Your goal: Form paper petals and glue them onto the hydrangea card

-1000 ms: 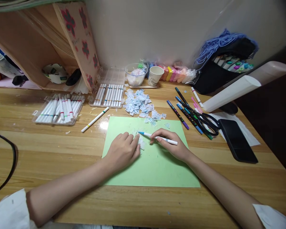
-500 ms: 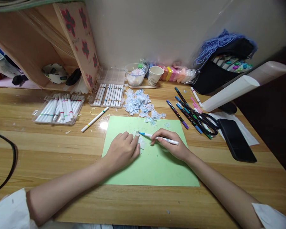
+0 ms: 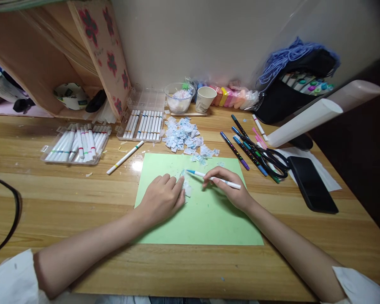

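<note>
A green paper sheet (image 3: 205, 219) lies on the wooden desk (image 3: 82, 198) in front of me. My left hand (image 3: 163, 198) rests on the sheet with its fingers curled, the fingertips pressing a small clump of white paper scraps (image 3: 186, 188). My right hand (image 3: 229, 188) pinches a white marker with a blue tip (image 3: 213, 179), and the tip touches the scraps. A bigger pile of torn blue-and-white paper bits (image 3: 183, 136) lies just beyond the sheet's far edge.
Two clear trays of white markers (image 3: 76, 143) (image 3: 144, 125) sit at the left, with a loose marker (image 3: 125, 158) beside them. A plastic bowl (image 3: 179, 97), paper cup (image 3: 205, 99), coloured pens (image 3: 240, 147), scissors (image 3: 272, 160), black phone (image 3: 312, 183) and white lamp (image 3: 307, 120) stand behind and to the right.
The marker and my right hand have shifted slightly right and up on the sheet. My left hand stays on the scraps.
</note>
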